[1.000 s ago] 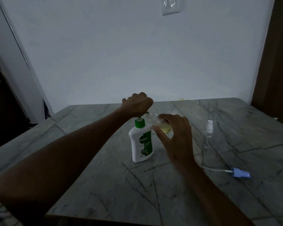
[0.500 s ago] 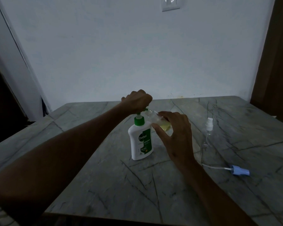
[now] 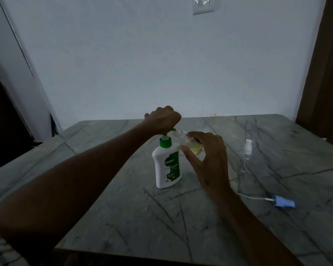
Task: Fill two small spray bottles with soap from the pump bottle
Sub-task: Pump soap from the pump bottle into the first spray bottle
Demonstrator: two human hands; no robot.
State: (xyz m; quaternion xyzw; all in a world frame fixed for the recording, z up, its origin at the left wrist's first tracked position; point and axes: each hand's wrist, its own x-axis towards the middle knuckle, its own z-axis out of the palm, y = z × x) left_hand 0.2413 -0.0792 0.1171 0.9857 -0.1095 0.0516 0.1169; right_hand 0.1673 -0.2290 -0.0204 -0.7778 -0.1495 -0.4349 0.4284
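L hand (image 3: pixel 164 119) on pump (image 3: pixel 166 140), R hand (image 3: pixel 208 158) round bottle (image 3: pixel 188 143)

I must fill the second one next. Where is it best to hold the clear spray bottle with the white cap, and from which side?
Probably grip the clear spray bottle round its body, below the white cap. It stands upright on the table, apart from the other things, so come from its right or front side with the right hand, once that hand is free.

Left hand (image 3: pixel 164 120) atop pump bottle (image 3: pixel 167 166); right hand (image 3: pixel 208 156) holds spray bottle (image 3: pixel 183 138).
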